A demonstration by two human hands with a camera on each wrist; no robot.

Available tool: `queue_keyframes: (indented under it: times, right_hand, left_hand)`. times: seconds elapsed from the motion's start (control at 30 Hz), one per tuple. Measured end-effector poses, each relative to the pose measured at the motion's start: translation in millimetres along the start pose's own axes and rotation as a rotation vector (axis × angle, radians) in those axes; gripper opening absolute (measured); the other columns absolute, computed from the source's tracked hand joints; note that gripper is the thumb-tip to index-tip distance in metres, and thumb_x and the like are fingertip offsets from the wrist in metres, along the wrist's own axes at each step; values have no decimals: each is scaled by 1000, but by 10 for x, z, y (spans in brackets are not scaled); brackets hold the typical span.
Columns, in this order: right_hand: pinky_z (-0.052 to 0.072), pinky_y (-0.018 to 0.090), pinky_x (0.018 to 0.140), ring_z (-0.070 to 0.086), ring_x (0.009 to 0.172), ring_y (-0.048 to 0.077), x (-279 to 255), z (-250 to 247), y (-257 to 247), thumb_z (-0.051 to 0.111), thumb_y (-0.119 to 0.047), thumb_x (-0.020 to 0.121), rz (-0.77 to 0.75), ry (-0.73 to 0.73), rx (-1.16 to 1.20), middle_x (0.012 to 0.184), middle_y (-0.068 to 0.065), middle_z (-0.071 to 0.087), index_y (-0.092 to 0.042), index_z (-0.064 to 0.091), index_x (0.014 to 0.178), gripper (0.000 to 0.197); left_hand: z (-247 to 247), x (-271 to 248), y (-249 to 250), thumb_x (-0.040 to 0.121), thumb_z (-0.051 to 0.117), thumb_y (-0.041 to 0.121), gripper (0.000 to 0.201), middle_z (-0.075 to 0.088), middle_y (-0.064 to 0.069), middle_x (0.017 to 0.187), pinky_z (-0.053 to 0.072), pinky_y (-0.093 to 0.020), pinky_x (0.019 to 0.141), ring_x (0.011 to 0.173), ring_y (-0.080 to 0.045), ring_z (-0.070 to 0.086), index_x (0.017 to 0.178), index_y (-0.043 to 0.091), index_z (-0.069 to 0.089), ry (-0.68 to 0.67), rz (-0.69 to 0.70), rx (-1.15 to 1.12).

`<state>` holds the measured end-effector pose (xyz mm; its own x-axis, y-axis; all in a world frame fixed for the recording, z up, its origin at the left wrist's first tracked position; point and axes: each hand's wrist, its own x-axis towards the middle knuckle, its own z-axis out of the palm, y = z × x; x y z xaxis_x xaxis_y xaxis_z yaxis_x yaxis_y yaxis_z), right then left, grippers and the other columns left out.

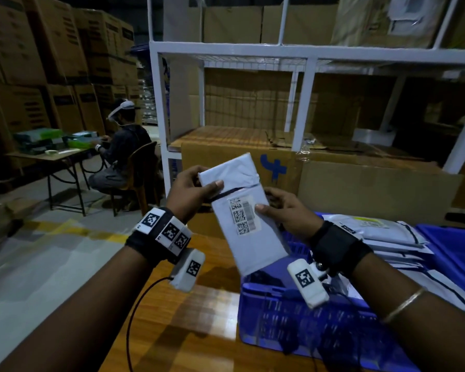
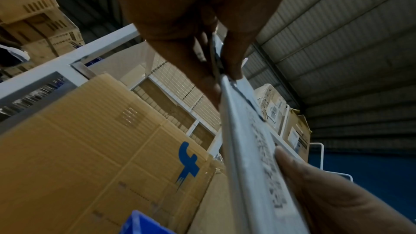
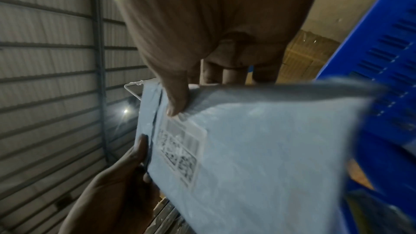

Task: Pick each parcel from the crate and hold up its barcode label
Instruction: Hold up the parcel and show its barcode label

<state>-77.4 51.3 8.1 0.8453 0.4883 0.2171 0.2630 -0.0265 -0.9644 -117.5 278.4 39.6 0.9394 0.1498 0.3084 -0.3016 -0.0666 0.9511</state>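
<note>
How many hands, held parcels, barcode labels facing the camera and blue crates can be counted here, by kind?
hands: 2 (left, right)
held parcel: 1
barcode label: 1
blue crate: 1
Total: 5

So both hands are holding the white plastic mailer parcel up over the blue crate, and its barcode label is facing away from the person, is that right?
Not quite. Both hands, left and right, do hold the white plastic mailer parcel up over the blue crate, but the barcode label faces the person, not away. The head view shows its printed codes plainly.
</note>
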Motion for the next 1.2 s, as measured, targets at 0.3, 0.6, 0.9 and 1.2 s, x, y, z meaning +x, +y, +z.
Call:
queue_keyframes:
  times: [0.3,0.6,0.9,1.2]
  right_hand:
    - [49,39,75,58,83,28,-177,-312,-45,74,-14,83,-11,142,-145,84,18,61,-2,61,98,23]
    - [53,31,74,62,81,21,-341,-515,-77,68,-2,87,12,184,-241,90,19,69,-4,69,96,9]
    - [56,27,57,67,74,19,-612,-1016,58,73,-2,83,188,272,-186,94,12,67,-4,63,112,31]
    - [55,29,59,62,75,21,-1017,-1916,67,67,1,87,229,195,-307,86,9,63,-8,67,104,19]
  left_hand:
    - [-191,-7,-186,75,78,3,33,69,-14,89,54,-33,55,66,-27,68,103,6,62,-11,-173,-10]
    - [62,-93,-298,90,66,14,23,71,-11,89,53,-28,52,71,-20,69,108,1,66,-198,-152,144]
    - [504,-89,-307,91,65,15,6,68,-13,84,50,-33,60,72,-26,64,94,10,64,-169,-148,183]
    - [1390,-100,-231,83,74,11,57,60,-11,77,52,-36,56,63,-25,58,126,27,41,-290,-256,372]
